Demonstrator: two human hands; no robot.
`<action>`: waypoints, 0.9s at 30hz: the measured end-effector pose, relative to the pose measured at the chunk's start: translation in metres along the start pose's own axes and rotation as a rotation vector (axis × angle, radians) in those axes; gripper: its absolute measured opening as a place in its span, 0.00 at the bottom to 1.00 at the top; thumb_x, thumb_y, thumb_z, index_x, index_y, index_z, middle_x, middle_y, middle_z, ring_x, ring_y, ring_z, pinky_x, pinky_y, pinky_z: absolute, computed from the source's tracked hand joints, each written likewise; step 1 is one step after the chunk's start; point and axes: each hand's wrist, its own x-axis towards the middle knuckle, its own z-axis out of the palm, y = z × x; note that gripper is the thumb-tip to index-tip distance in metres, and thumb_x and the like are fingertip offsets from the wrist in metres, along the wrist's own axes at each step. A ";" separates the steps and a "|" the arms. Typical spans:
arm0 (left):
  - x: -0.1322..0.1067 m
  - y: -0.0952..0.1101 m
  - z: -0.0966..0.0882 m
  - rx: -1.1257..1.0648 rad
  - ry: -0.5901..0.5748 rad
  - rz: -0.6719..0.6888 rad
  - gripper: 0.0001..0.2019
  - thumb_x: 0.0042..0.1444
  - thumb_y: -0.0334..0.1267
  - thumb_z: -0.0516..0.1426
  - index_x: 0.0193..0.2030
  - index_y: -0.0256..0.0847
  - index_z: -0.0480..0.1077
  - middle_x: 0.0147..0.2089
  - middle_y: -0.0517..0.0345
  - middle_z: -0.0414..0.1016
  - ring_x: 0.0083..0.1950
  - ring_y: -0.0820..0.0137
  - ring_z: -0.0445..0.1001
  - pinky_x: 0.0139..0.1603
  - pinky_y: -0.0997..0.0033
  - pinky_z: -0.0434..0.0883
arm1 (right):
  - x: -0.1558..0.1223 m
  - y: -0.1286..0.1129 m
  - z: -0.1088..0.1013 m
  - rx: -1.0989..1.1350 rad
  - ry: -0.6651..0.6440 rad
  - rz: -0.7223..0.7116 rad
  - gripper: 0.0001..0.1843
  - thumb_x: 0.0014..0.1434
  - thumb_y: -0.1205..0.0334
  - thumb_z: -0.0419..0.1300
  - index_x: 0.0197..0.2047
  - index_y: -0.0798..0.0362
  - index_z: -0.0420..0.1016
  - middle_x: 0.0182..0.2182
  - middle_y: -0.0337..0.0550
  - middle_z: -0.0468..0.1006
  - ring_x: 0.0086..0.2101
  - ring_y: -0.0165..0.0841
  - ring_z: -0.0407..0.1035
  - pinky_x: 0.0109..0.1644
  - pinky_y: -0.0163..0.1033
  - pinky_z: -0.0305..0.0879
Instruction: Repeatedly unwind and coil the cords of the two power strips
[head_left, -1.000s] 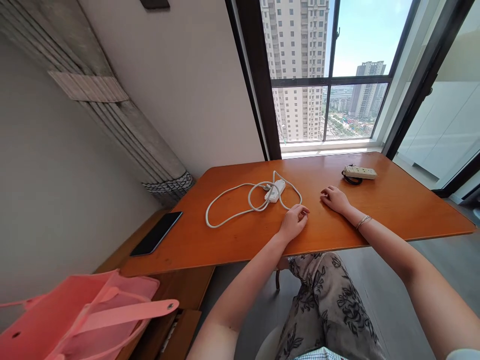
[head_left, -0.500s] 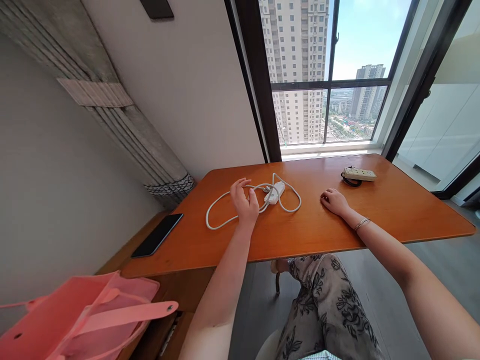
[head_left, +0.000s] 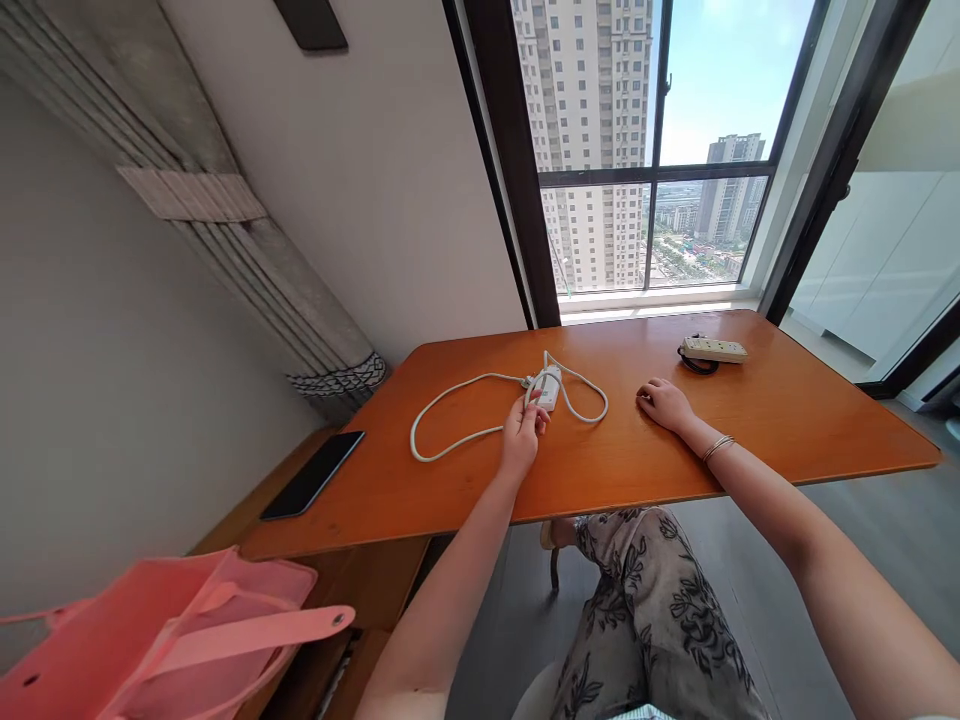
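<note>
On the orange-brown table (head_left: 630, 460), a white power strip (head_left: 550, 388) lies with its white cable (head_left: 442, 399) looped to both sides of it. My left hand (head_left: 523, 430) is closed on the cable close to the strip's near end, thumb and fingers pinched together. The fingertips partly cover the cable there. My right hand (head_left: 666, 405) rests on the tabletop to the right of the cable loop, its fingers loosely curled in with nothing visible in them. Beyond it sits a second, cream-coloured power strip (head_left: 714, 349) with a bundled black cord (head_left: 697, 365).
A black tablet-like slab (head_left: 315, 474) lies at the table's left edge. Below it, a pink bag (head_left: 202, 630) with a strap stands at the lower left. A gathered grey curtain (head_left: 300, 310) hangs by the wall, and a window (head_left: 652, 175) stands behind the table.
My left hand has come down and to the right, from raised with fingers apart above the cable to pinching it beside the white power strip. My right hand stays in place.
</note>
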 end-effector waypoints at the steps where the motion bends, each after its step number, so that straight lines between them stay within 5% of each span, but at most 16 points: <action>1: -0.002 0.004 0.007 -0.017 -0.025 -0.003 0.25 0.56 0.60 0.54 0.50 0.42 0.68 0.26 0.63 0.64 0.25 0.73 0.62 0.28 0.71 0.62 | -0.001 0.000 0.000 0.016 0.012 -0.008 0.12 0.67 0.61 0.54 0.45 0.53 0.78 0.44 0.50 0.78 0.45 0.39 0.72 0.51 0.40 0.67; 7: -0.009 0.049 0.033 0.007 -0.249 0.040 0.24 0.57 0.58 0.55 0.49 0.42 0.74 0.25 0.62 0.60 0.27 0.73 0.60 0.26 0.73 0.59 | -0.019 -0.022 -0.008 0.255 0.309 -0.150 0.17 0.67 0.57 0.54 0.57 0.50 0.71 0.54 0.53 0.73 0.55 0.42 0.68 0.61 0.49 0.65; 11: -0.017 0.078 0.040 0.026 -0.448 0.048 0.24 0.59 0.57 0.55 0.52 0.40 0.74 0.24 0.63 0.61 0.25 0.74 0.58 0.25 0.73 0.57 | -0.028 -0.062 -0.028 0.416 0.531 -0.206 0.32 0.66 0.53 0.55 0.70 0.48 0.53 0.66 0.56 0.61 0.65 0.44 0.57 0.67 0.55 0.59; 14: -0.024 0.094 0.044 0.026 -0.543 0.043 0.24 0.60 0.57 0.55 0.52 0.39 0.74 0.24 0.63 0.63 0.25 0.75 0.57 0.25 0.73 0.55 | -0.025 -0.091 -0.051 0.467 0.534 -0.304 0.38 0.67 0.54 0.55 0.74 0.47 0.43 0.70 0.55 0.55 0.70 0.44 0.49 0.70 0.57 0.54; 17: -0.029 0.106 0.047 -0.016 -0.577 0.027 0.24 0.60 0.57 0.56 0.50 0.37 0.74 0.24 0.63 0.63 0.24 0.76 0.57 0.24 0.74 0.54 | -0.017 -0.108 -0.073 0.482 0.469 -0.428 0.28 0.68 0.61 0.51 0.70 0.48 0.54 0.63 0.54 0.66 0.65 0.44 0.58 0.69 0.57 0.55; 20: -0.032 0.109 0.046 -0.098 -0.536 -0.005 0.23 0.58 0.57 0.58 0.47 0.38 0.72 0.24 0.65 0.61 0.23 0.77 0.57 0.23 0.75 0.54 | -0.011 -0.116 -0.093 0.490 0.348 -0.470 0.17 0.69 0.63 0.49 0.57 0.51 0.70 0.46 0.50 0.76 0.47 0.39 0.72 0.55 0.49 0.68; 23: -0.031 0.099 0.043 -0.084 -0.466 0.008 0.20 0.54 0.54 0.62 0.44 0.40 0.69 0.26 0.66 0.64 0.24 0.78 0.59 0.25 0.76 0.58 | -0.007 -0.120 -0.112 0.515 0.312 -0.402 0.12 0.69 0.63 0.50 0.45 0.52 0.75 0.37 0.46 0.75 0.37 0.35 0.71 0.44 0.41 0.68; 27: -0.024 0.080 0.036 0.096 -0.502 0.102 0.18 0.48 0.47 0.67 0.40 0.40 0.69 0.34 0.58 0.74 0.35 0.71 0.72 0.40 0.70 0.69 | -0.001 -0.126 -0.135 0.600 0.390 -0.323 0.09 0.66 0.65 0.53 0.40 0.53 0.75 0.35 0.43 0.75 0.36 0.33 0.69 0.42 0.38 0.65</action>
